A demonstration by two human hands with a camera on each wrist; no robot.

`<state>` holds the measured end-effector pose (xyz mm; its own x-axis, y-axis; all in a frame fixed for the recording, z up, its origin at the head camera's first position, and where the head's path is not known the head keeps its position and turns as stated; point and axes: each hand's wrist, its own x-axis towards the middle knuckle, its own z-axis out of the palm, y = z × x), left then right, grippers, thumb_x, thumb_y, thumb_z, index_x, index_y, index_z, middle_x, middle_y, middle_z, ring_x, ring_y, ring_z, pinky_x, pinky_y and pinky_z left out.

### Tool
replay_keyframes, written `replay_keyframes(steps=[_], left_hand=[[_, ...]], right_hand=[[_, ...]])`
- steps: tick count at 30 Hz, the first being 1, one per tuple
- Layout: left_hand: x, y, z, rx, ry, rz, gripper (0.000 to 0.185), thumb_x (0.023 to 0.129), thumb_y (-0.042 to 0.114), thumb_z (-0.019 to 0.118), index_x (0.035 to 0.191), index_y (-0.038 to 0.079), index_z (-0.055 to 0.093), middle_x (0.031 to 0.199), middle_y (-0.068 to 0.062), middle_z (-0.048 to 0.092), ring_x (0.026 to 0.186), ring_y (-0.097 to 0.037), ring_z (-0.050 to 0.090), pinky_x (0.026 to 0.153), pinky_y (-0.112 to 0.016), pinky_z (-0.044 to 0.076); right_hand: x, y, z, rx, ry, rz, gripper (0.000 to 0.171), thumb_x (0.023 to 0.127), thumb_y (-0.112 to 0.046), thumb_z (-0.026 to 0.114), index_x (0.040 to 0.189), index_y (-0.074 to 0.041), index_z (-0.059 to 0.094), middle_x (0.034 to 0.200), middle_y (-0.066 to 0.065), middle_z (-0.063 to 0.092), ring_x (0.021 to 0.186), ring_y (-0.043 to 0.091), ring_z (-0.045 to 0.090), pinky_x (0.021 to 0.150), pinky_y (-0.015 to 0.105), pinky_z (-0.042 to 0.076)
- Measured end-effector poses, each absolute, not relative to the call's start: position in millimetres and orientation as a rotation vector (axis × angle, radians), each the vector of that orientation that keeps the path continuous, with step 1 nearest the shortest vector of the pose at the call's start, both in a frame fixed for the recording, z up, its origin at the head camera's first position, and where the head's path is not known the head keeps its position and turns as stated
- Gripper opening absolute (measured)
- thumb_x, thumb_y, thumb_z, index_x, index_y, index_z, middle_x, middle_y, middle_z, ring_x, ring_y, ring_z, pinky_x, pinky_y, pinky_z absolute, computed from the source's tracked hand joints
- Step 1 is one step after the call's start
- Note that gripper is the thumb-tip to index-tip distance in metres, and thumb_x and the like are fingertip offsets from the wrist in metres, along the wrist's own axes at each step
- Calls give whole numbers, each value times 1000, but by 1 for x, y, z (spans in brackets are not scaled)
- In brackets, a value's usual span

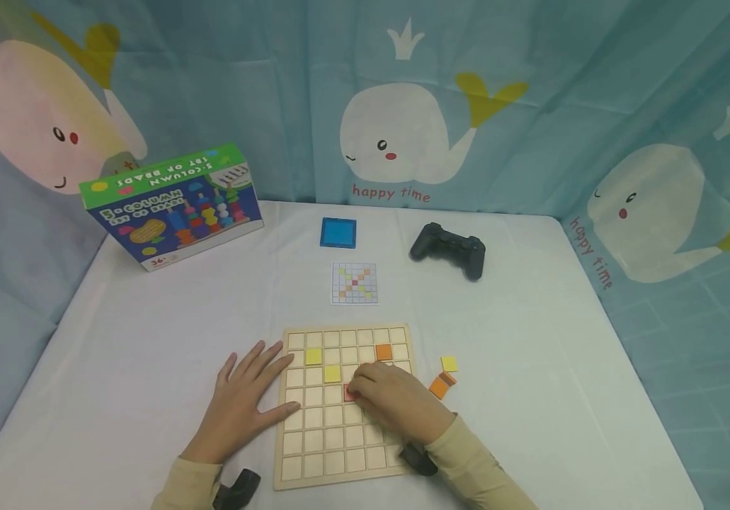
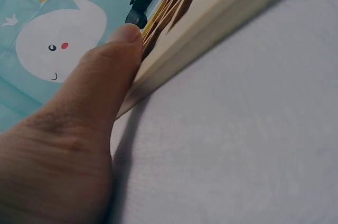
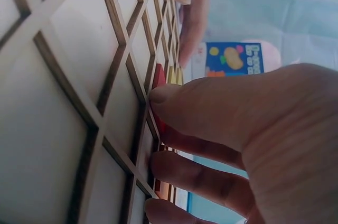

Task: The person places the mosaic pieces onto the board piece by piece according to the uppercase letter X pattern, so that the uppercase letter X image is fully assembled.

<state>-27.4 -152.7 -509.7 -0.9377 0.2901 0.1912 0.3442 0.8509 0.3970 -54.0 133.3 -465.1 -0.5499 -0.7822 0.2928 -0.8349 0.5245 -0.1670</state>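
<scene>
Pinching a red tile (image 1: pixel 348 393) in the right hand (image 1: pixel 403 400), thumb and finger drawn narrow, at the centre cell of the gridded board (image 1: pixel 334 439); standing proud there in the right wrist view, so probably not fully seated. Resting the left hand (image 1: pixel 243 404), fingers spread, at the board's 9 o'clock edge, likely for steadying. Step in hand, as judged: setting this middle tile. Next, seemingly calling for a flat press, a release, then a reach to 3 o'clock for the loose yellow tile (image 1: pixel 449 364) or loose orange tiles (image 1: pixel 439 387).

Already in cells: two yellow tiles (image 1: pixel 314 356) toward 11, an orange tile (image 1: pixel 384 352) toward 1. Hiding cells toward 4 with the right forearm side. Beyond, on the bench (image 1: pixel 530 304): at 12, a pattern card (image 1: pixel 355 284), then a blue square (image 1: pixel 338 233); at 1, a game controller (image 1: pixel 449 250); between 10 and 11, a bead-set box (image 1: pixel 180 209), well apart.
</scene>
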Motion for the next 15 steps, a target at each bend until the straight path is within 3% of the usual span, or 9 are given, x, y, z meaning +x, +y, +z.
replay_keyframes(steps=[8,15], left_hand=[[-27,-152,-509,-490,-2906,-646,80,75,68,64,140,24,49,151,-4,40,141,-32,28,112,-63,15],[-27,-152,-508,-479,-2913,-661,80,75,68,65,140,24,49,151,-3,40,141,-32,27,112,-63,14]], right_hand=[[-58,140,-460,1367,-2568,502,12,85,-13,70,96,-16,66,93,-9,62,85,7,60,75,17,51],[-58,184,-445,1177,-2674,448,22,82,-10,73,101,-14,63,99,-5,63,87,10,61,74,22,53]])
